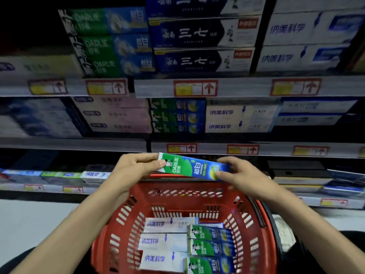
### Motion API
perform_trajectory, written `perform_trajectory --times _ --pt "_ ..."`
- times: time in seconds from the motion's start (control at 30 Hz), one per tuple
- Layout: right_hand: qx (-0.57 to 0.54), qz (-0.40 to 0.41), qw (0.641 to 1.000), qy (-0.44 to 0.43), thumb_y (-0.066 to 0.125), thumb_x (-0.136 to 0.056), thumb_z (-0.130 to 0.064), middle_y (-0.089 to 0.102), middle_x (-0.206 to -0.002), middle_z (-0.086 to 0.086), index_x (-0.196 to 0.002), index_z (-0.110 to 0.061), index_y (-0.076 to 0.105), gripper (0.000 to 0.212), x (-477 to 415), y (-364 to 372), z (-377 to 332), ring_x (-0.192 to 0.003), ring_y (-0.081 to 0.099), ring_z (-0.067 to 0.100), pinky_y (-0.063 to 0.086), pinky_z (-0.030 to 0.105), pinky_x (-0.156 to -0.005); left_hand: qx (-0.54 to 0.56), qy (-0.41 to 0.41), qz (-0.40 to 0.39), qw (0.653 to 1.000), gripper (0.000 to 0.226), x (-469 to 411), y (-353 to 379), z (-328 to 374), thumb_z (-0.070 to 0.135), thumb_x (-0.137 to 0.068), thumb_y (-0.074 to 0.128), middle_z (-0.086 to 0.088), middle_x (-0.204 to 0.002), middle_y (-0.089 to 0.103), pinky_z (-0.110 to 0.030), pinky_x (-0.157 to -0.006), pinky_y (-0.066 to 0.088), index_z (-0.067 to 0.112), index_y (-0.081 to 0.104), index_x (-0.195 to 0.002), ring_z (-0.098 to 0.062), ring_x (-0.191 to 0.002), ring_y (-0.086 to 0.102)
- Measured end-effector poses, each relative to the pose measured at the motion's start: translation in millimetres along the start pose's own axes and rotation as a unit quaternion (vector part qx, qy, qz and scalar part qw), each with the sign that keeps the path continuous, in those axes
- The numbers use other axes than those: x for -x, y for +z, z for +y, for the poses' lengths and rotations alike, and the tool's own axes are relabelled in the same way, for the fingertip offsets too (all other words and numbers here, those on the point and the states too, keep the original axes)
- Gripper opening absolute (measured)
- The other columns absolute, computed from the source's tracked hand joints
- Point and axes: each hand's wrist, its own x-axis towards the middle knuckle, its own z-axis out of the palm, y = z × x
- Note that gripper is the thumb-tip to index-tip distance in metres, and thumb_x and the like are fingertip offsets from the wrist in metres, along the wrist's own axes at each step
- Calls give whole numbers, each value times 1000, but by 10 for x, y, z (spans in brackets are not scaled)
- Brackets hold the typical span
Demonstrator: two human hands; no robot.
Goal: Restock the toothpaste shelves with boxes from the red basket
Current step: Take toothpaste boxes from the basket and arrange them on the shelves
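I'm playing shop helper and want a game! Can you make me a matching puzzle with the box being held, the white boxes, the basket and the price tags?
Things:
1. held box
2. white boxes
3. basket
4. price tags

Places or colours:
A. yellow and red, with an arrow
B. gripped by the left hand and right hand
C. red, with slots
D. lying in the basket

Pairs: 1-B, 2-D, 3-C, 4-A
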Motion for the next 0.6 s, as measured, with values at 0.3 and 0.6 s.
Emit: perform_trajectory --times 0.3,0.6 --pt "-295 177 939 -6 84 -82 -12 78 -97 1 -106 -17 67 30 185 48 -197 -86 76 10 56 29 -79 64 52 59 995 30 -98 71 -98 23 -76 89 0 -92 81 -25 -75 49 19 80 -105 -15 -94 75" --pt "-287 96 953 -4 68 -89 -6 76 -113 5 -115 -18 70 28 53 231 -273 -109 70 19 53 37 -98 53 73 168 982 19 -267 43 -330 16 -75 90 0 -79 80 -30 -82 59 13 78 -89 -10 -79 76"
